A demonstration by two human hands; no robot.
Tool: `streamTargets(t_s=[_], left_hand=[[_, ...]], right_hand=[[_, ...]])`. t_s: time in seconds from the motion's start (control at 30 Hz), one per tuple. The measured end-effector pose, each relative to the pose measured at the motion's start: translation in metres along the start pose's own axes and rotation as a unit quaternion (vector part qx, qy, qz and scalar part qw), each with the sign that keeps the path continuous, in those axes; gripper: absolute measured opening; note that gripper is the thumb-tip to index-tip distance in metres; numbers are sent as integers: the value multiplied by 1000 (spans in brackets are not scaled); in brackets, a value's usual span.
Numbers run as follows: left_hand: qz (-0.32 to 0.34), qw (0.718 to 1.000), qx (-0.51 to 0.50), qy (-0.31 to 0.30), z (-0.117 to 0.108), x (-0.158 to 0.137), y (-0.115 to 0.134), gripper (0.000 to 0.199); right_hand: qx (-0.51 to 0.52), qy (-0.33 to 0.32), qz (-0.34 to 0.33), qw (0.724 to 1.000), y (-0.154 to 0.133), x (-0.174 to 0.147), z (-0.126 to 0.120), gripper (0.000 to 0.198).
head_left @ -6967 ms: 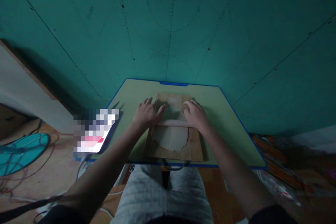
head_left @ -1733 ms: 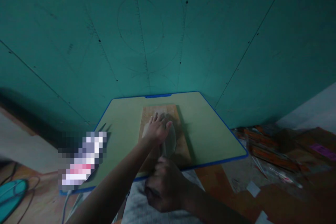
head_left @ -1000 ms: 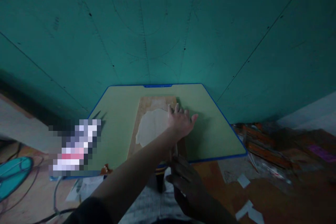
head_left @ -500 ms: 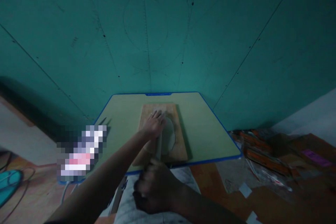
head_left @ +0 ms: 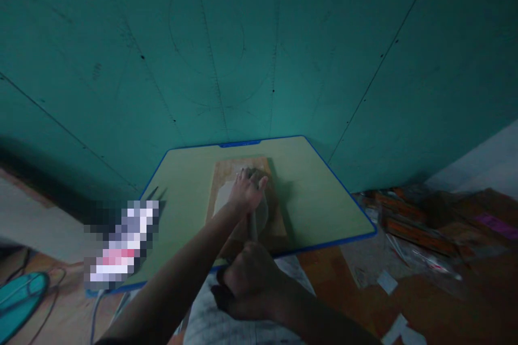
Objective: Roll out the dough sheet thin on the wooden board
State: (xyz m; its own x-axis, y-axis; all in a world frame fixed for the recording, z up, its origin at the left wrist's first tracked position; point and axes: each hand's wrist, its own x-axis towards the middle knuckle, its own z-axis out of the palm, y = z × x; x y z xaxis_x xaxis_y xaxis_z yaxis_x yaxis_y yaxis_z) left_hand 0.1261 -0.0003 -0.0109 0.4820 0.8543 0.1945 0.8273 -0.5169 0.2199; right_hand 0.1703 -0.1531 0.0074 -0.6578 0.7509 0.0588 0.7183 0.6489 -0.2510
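A pale, flattened sheet of dough [head_left: 223, 194] lies on a wooden board [head_left: 277, 223]. Across the dough runs a slim, light rolling pin [head_left: 253, 228], pointing from the near edge towards the wall. My left hand [head_left: 247, 193] is over the pin's far part, fingers bent forward and somewhat apart, thumb out to the right; it covers that end. Closer to me, my right hand [head_left: 253, 280] is closed in a fist around the near end, just off the board's front edge. Both arms hide part of the tabletop.
The board rests on a pale green table [head_left: 319, 194] with a blue rim, against a green wall [head_left: 307, 64]. A blurred-out item [head_left: 123, 248] lies at the table's left edge. Plastic-wrapped goods [head_left: 421, 237] and paper scraps [head_left: 387, 282] are on the floor at right.
Both hands have shifted slightly right across the board with the rolling pin, uncovering more dough on the left. The whole view has also turned a little.
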Motion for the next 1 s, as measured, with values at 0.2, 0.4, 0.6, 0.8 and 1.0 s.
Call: streamTargets(t_s=[0.2, 0.4, 0.6, 0.8, 1.0], left_hand=[[-5, 999, 36, 25, 7, 11, 47, 53], [-60, 997, 41, -7, 5, 19, 70, 58], [-74, 997, 5, -5, 16, 26, 80, 60], [-39, 999, 6, -13, 16, 21, 71, 58], [18, 999, -13, -46, -7, 2, 12, 36]], right_hand=[[67, 173, -4, 983, 11, -27, 26, 25], [206, 297, 1, 932, 21, -52, 33, 36], [234, 384, 24, 893, 24, -74, 38, 26], [175, 375, -47, 909, 29, -71, 43, 14], [259, 364, -62, 893, 22, -53, 17, 16]])
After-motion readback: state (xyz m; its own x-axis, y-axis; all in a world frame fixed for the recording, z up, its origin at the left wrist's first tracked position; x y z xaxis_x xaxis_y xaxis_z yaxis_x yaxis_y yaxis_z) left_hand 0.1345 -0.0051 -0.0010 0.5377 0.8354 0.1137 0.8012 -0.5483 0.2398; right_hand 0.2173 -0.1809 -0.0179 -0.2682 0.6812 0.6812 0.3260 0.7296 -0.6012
